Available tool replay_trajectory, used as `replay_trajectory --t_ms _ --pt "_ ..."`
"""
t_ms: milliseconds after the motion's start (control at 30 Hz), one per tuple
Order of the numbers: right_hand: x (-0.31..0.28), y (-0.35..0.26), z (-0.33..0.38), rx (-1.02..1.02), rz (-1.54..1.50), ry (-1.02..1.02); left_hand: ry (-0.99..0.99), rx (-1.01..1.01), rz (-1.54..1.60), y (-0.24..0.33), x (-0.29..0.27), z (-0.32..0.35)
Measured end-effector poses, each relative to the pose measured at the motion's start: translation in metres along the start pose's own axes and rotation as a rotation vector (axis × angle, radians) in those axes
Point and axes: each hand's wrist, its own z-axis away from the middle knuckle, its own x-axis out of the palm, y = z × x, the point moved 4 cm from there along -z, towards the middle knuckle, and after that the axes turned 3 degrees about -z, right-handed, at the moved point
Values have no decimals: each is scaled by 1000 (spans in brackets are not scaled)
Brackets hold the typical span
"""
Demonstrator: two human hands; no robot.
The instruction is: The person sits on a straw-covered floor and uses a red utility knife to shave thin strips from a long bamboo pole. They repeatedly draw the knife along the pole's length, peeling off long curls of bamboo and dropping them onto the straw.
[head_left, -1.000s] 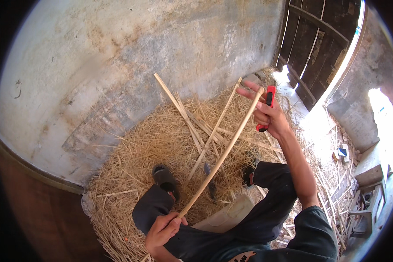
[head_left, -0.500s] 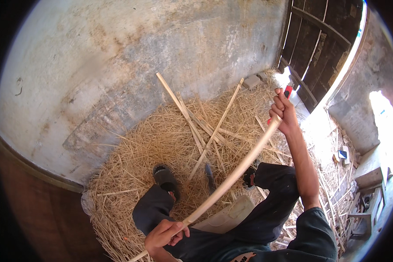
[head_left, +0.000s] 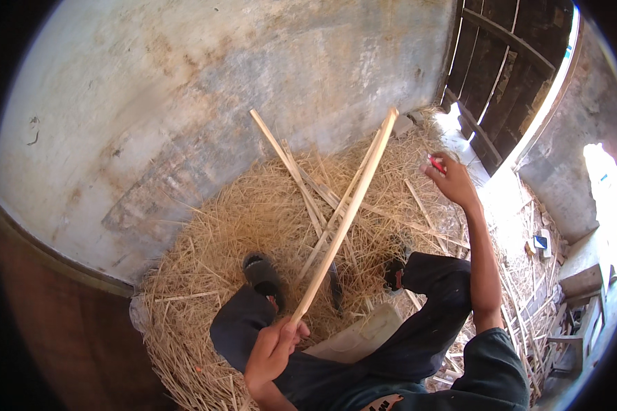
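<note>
Sitting on a pale block (head_left: 363,335) amid a heap of dry straw (head_left: 253,226), the person grips a long pale stick (head_left: 346,216) by its lower end. The left hand (head_left: 274,349) is clenched around that end, low in the view between the knees, and the stick slants up and away to the right, its far tip reaching toward the grey plastered wall (head_left: 219,82). The right hand (head_left: 452,181) is raised well apart from the stick, near the dark wooden door (head_left: 507,75), its fingers closed on a small red tool (head_left: 437,164). Other split sticks (head_left: 288,164) lie crossed on the straw behind the held one. Dark slippers (head_left: 260,270) rest on the straw. No container shows.
</note>
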Motion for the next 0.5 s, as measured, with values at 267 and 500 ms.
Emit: replay_trajectory --t_ms 267,500 --pt "-12 -142 94 -259 -433 -7 97 152 -59 48 31 -26" --pt "23 -187 157 -737 -307 -52 98 222 -99 61 41 -31"
